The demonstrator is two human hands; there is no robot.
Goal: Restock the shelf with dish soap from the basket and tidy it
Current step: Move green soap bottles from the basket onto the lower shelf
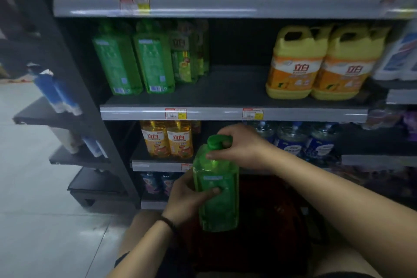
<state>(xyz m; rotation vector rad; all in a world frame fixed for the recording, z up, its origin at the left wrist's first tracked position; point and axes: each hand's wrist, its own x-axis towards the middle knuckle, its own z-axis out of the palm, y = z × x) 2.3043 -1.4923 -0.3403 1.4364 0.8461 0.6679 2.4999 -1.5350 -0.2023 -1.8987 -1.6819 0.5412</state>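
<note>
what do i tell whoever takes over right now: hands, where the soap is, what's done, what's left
Hands: the left hand grips the body of a green soap bottle; the right hand grips its top at the cap.
Bottle: upright over the red basket, not yet shelved.
Shelf: on the middle shelf, green bottles stand on the left and yellow jugs on the right, with a bare gap between.
Left: probably set this bottle in the gap and turn the barcode-out green bottles. The basket is too dark to count.

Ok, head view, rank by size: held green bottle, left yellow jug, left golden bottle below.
1. The held green bottle and left yellow jug: about alike; the bottle is nearer, so unsure.
2. Smallest: left golden bottle.
</note>
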